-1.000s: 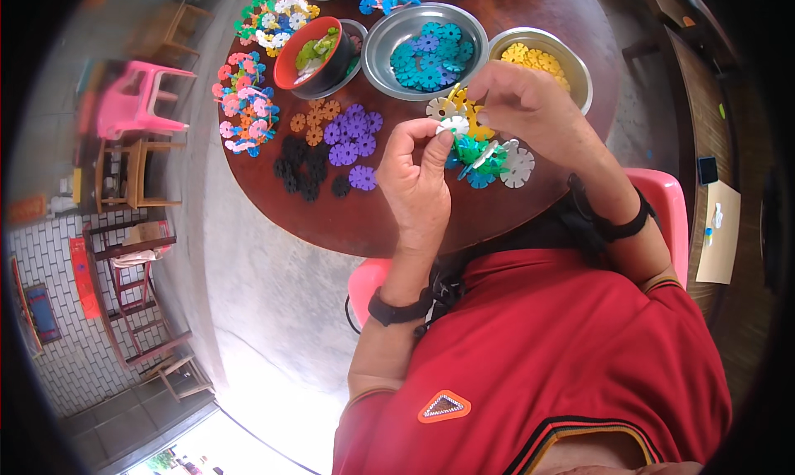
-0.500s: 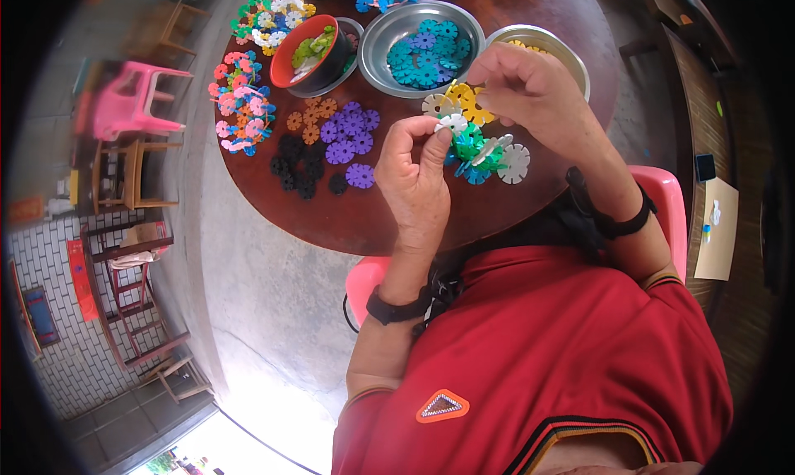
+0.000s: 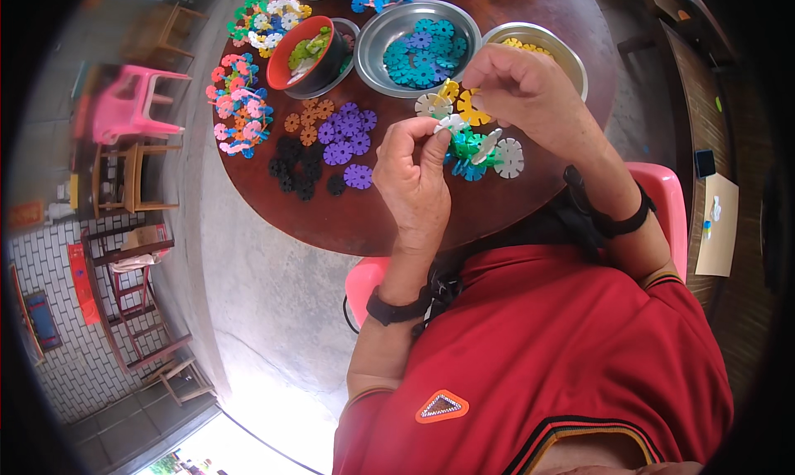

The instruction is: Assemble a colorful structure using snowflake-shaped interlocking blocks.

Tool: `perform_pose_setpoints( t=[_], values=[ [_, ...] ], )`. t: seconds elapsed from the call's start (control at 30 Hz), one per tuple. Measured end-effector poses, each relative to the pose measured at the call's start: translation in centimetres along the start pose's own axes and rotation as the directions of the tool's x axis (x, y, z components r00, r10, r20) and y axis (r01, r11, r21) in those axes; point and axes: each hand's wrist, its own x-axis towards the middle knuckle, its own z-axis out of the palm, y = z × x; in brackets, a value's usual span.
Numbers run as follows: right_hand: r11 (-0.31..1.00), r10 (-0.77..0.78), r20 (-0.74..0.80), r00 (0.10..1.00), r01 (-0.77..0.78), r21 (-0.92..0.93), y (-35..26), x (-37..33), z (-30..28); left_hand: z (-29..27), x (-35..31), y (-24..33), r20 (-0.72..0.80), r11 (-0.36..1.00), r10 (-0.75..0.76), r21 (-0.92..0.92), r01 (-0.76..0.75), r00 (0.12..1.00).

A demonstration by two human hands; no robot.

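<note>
With left hand (image 3: pixel 414 173), pinches toy (image 3: pixel 465 142) at its 2 o'clock by white disc (image 3: pixel 452 123), can't tell grip of right hand (image 3: pixel 530 94) at yellow disc (image 3: pixel 473 112); likely handles light, stiff, slick, so best take by rims.

A home-like room, to judge by its mixed furnishings: a round table (image 3: pixel 290 218) is standing on bare concrete floor (image 3: pixel 257 309). Left of the table, a pink plastic stool (image 3: pixel 137 102) and a wooden stool (image 3: pixel 137 173) are standing — farther left, a white brick-patterned wall (image 3: pixel 51 261) is rising.
</note>
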Motion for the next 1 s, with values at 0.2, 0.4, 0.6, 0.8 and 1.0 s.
perform_pose_setpoints(
  t=[0.2, 0.4, 0.6, 0.8, 1.0],
  values=[
    [0.999, 0.017, -0.036, 0.999, -0.015, 0.044, 0.2, 0.0, 0.3, 0.1, 0.0, 0.5, 0.029, 0.981, 0.141, 0.133, -0.143, 0.990],
    [0.999, -0.004, -0.030, 1.000, 0.005, 0.040, 0.4, -0.1, 0.3, 0.2, 0.0, 0.3, 0.011, 0.969, 0.167, 0.181, -0.166, 0.986],
    [0.999, 0.006, 0.030, 1.000, -0.007, 0.038, 0.2, -0.5, 0.3, 0.2, 0.1, 0.3, 0.000, 0.948, 0.229, 0.227, -0.223, 0.973],
    [0.994, 0.046, 0.121, 0.992, -0.058, 0.096, 0.2, -0.6, 0.2, -0.2, 0.4, 0.0, 0.051, 0.905, 0.318, 0.282, -0.319, 0.947],
    [0.995, 0.062, 0.155, 0.986, -0.073, 0.064, 0.0, -1.2, 0.0, 0.0, 0.5, -0.5, 0.222, 0.786, 0.400, 0.416, -0.458, 0.889]
  ],
)
